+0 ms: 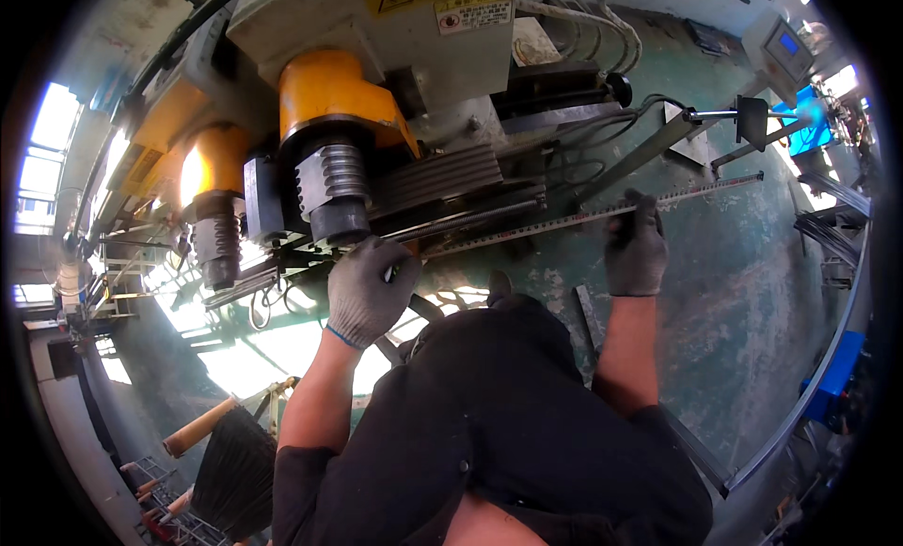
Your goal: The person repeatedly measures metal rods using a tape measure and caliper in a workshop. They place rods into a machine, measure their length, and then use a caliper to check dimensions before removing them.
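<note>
A long, narrow measuring tape [536, 229] with regular dark marks and a few red ones stretches from my left fist out to the far right. My left hand [369, 292], in a grey knitted glove, is closed at the tape's near end; a small dark piece with a pale edge shows inside the fist. Just above that hand hangs a ribbed steel tool [334, 184] under an orange machine head [324, 90]. My right hand [637, 254], gloved too, has its curled, dark fingertips on the tape, whose free end extends beyond it.
Left of me stands a second orange head [214, 160] with a ribbed tool. Beyond the tape lie grooved metal bars [437, 184] and a threaded rod [470, 221]. A control box [779, 49] stands far right. A broom [235, 471] is at lower left.
</note>
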A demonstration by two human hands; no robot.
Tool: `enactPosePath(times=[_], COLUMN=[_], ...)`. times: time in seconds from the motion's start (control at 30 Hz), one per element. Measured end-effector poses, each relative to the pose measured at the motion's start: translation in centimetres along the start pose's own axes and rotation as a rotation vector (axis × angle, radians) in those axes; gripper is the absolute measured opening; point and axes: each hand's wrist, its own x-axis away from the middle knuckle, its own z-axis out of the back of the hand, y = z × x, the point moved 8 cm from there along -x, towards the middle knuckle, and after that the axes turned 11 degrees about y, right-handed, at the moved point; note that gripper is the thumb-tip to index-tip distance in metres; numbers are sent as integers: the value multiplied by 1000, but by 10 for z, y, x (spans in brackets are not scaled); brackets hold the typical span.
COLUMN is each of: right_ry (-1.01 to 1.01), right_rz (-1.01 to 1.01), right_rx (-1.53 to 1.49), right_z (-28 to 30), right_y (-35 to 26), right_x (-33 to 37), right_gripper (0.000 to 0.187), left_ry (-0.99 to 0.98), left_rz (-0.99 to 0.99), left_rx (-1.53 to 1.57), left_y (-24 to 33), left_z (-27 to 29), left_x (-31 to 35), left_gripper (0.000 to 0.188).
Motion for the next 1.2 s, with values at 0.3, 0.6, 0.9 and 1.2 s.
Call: enactPosePath(times=[0.3, 0.6, 0.9, 1.2], right_ry=[-15, 22, 1, -7], right_rz=[-40, -13, -5, 0], right_rx=[-24, -26, -27, 94], right_z=[13, -2, 33, 60], right_y=[6, -22, -46, -69], right_x=[-130, -172, -258, -309], right_gripper=[30, 35, 19, 33], left_ry=[125, 364, 353, 339], left_rz=[32, -56, 12, 80], left_rx=[-38, -156, -95, -206], left_y=[-18, -40, -50, -53], left_z=[7, 34, 22, 25], left_x=[-5, -5, -10, -13], left_gripper=[15, 20, 25, 21])
